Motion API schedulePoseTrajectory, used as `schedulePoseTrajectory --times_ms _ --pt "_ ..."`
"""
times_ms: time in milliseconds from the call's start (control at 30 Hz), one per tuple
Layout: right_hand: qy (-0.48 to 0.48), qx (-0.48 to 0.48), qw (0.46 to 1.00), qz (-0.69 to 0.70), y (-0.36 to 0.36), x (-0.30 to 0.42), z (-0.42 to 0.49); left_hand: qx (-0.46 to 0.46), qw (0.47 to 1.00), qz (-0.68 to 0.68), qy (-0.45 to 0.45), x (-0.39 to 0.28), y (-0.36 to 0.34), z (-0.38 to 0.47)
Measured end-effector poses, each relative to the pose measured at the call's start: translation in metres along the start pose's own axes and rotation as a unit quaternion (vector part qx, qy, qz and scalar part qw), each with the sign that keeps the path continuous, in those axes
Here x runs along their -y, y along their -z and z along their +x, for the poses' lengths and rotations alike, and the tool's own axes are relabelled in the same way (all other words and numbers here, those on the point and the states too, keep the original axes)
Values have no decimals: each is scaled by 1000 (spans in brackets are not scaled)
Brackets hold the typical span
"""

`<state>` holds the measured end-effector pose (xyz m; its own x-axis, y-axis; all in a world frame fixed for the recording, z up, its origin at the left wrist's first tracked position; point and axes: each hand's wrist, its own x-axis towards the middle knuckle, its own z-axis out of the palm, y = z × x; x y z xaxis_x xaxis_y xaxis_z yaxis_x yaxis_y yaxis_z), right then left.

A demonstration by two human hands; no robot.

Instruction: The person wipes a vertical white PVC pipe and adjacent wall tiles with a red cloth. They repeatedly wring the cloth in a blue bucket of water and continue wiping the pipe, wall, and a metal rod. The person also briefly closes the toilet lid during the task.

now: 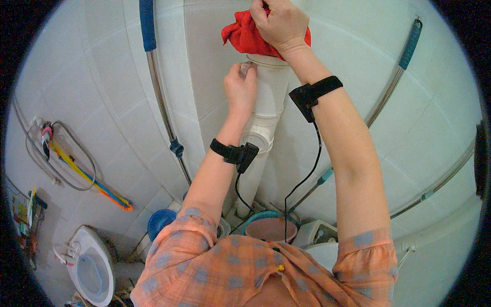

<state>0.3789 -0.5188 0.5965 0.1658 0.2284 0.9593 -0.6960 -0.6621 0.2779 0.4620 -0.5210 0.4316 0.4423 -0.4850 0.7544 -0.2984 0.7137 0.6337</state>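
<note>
A white plastic drainpipe (271, 88) rises in the tiled corner in front of me. Bunched around its upper part, above the collar, is a red cloth (245, 34). My right hand (283, 25) is closed in a fist over this cloth, gripping it; the fingertips are partly hidden. Lower down, my left hand (239, 86) is beside the pipe's left side, just under the collar. Between its curled fingers shows a small greyish, translucent piece (244, 70), too blurred to name.
Mop handles lean at the left (157, 80) and right (389, 90). Basins, one blue (161, 224) and one pink (270, 230), sit below. A white washbasin (109, 280) and a hanging hose (94, 169) are at left. Black cables (317, 161) hang from my wrist straps.
</note>
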Motion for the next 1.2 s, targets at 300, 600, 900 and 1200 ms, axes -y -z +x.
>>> schedulePoseTrajectory --times_ms 300,600,900,1200 --pt "5 -1 1000 4 1 0 1 -24 998 -48 19 13 -13 9" --pt "12 -1 1000 4 -1 -4 0 47 972 -223 56 17 -10 1" --pt "8 -10 1000 26 2 -4 1 92 970 -216 62 21 7 -4" --pt "6 -18 999 31 0 -3 0 156 947 -171 222 6 20 12"
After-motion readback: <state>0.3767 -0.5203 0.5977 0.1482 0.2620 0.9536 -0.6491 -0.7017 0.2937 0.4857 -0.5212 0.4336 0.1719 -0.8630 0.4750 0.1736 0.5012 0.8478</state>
